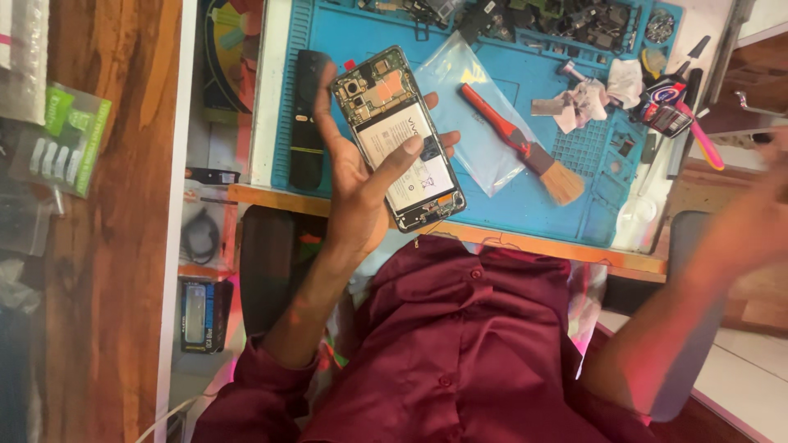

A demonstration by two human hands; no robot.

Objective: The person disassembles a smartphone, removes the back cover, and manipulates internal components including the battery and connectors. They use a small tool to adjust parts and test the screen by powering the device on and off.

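Right now you are cradling the opened smartphone (400,139) in your left hand (361,184), back cover off and battery facing you above the blue repair mat (509,205), thumb pinning it steady, while your right hand (759,205) is blurring off-side, its grip unreadable.
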